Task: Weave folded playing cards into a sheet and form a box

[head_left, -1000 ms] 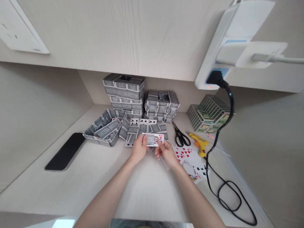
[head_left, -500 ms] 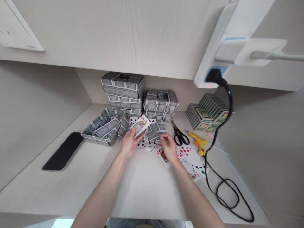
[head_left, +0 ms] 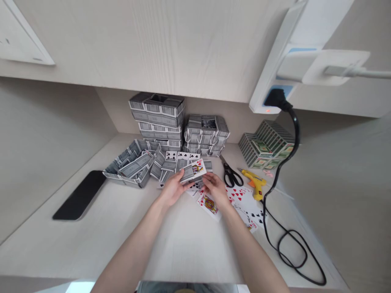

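My left hand (head_left: 173, 188) is closed on a playing card (head_left: 193, 170), thumb on top and fingers below. Its grey patterned section lies by the thumb, and a red-suited face shows at the right end. Close to that end, my right hand (head_left: 215, 189) has its fingers bent together; whether they touch the card or hold something small is hidden. Beneath both hands lies a joined panel of grey-backed cards (head_left: 168, 165), with black-suited faces along its edges. A jack card (head_left: 209, 204) lies face up by my right wrist, over other loose cards.
An open card-built tray (head_left: 139, 183) holds folded pieces, with a phone (head_left: 80, 196) left of it. Card boxes (head_left: 161, 108) are stacked behind. Black-handled scissors (head_left: 232, 176), a yellow glue gun (head_left: 256, 183) and its looping black cable (head_left: 293, 264) lie right. A shelf panel overhangs the back.
My left hand has moved right and slightly nearer me, bringing the card, now turned flatter, close to my right hand. My right hand has shifted little.
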The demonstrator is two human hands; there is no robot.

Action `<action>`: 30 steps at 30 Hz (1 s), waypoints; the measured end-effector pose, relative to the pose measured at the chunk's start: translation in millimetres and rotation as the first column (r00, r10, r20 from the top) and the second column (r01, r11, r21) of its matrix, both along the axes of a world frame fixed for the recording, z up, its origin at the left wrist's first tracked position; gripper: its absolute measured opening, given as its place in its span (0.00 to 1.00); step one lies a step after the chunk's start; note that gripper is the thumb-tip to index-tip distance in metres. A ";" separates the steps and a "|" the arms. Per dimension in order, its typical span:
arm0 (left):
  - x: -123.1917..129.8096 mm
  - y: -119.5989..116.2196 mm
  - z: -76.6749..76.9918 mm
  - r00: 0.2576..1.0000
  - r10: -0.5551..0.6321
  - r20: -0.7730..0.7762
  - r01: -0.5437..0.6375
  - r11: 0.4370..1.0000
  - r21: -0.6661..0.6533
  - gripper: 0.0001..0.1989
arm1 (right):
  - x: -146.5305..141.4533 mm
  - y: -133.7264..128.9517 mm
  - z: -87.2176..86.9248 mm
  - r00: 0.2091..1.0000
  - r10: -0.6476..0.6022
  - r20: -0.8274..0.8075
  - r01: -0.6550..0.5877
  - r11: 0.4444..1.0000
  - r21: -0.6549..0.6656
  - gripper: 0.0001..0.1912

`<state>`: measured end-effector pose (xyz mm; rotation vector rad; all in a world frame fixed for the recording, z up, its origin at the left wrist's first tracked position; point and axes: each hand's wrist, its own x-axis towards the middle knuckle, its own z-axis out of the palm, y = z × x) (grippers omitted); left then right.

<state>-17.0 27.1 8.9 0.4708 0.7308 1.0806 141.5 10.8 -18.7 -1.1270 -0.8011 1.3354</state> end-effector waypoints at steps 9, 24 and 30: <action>7.2 -4.7 -7.8 0.995 -0.096 0.035 0.097 0.995 -0.014 0.11 | -1.1 -2.7 4.5 0.974 0.068 -0.215 -0.080 0.996 -0.045 0.13; 12.7 -8.4 -2.8 0.995 -0.031 -0.096 0.040 0.995 0.087 0.11 | 4.1 -2.3 -2.7 0.992 0.015 0.128 -0.016 1.000 0.002 0.11; 14.5 -6.3 -8.0 0.987 0.057 -0.147 -0.054 0.998 0.030 0.09 | -1.9 0.6 -9.5 0.982 0.012 0.187 -0.011 1.000 -0.008 0.16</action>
